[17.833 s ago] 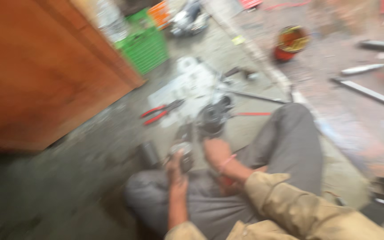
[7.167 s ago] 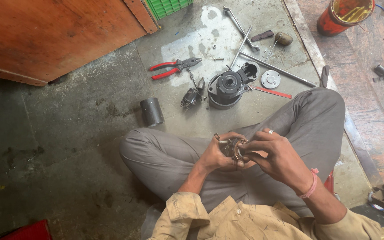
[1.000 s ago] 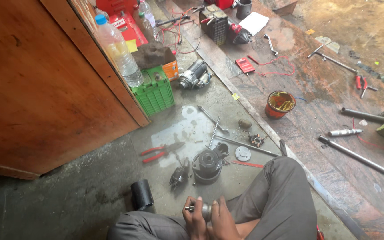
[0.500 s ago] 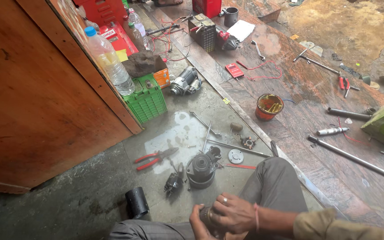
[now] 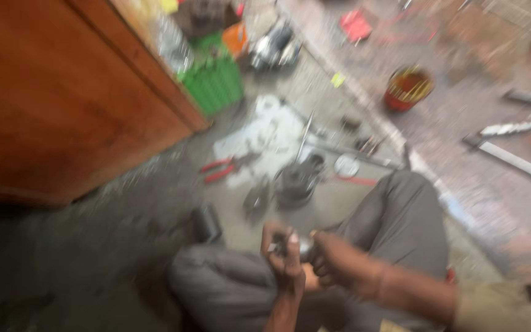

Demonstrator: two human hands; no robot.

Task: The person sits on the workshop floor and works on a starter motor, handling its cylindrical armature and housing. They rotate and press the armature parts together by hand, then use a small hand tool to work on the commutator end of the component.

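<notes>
Hands met over the lap in the blurred head view: left hand [image 5: 285,261] gripped a small metal part [image 5: 298,247] from its left, right hand [image 5: 341,265] closed on it from the right, equally near. Part's long axis could not be told. Red pliers [image 5: 222,169] and round dark housing [image 5: 294,182] lay ahead on the floor [image 5: 93,246].
</notes>
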